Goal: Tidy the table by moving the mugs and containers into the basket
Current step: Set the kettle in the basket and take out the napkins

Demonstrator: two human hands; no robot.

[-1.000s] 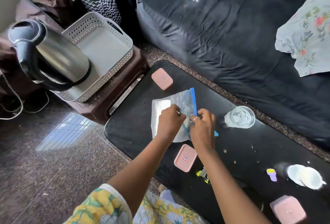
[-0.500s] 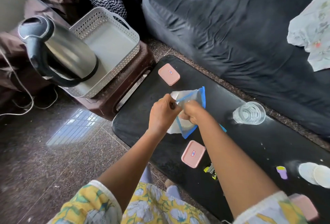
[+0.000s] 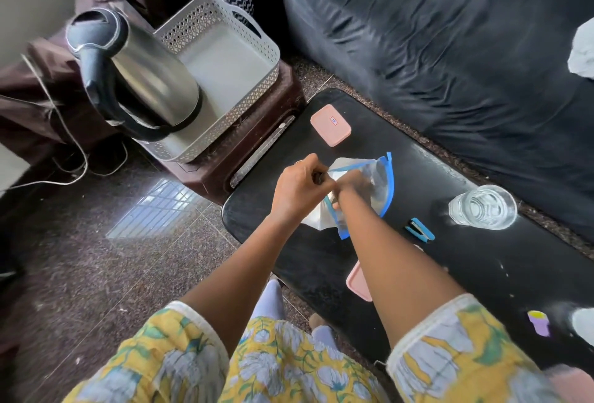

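Observation:
A clear zip bag (image 3: pixel 381 177) with a blue rim lies on the black table (image 3: pixel 482 274). My left hand (image 3: pixel 300 189) pinches the bag's open rim on its left side. My right hand (image 3: pixel 353 182) is pushed into the bag's mouth and shows only dimly through the plastic. A pink lidded container (image 3: pixel 330 125) lies at the table's far left end. My right forearm partly hides a second pink container (image 3: pixel 357 283) at the near edge. A glass (image 3: pixel 482 206) stands to the right. The white perforated basket (image 3: pixel 225 17) rests on a brown stool beside the table.
A steel kettle (image 3: pixel 144 74) stands in the basket's near left part, its cord trailing on the floor. A blue stapler (image 3: pixel 419 229) lies between the bag and the glass. A small purple object (image 3: pixel 539 322) is at the right. A dark sofa (image 3: pixel 450 49) runs behind the table.
My right hand has gone from pinching the bag's rim to reaching inside it. The bag's mouth has spread wider. The blue stapler has come into sight beside my right arm.

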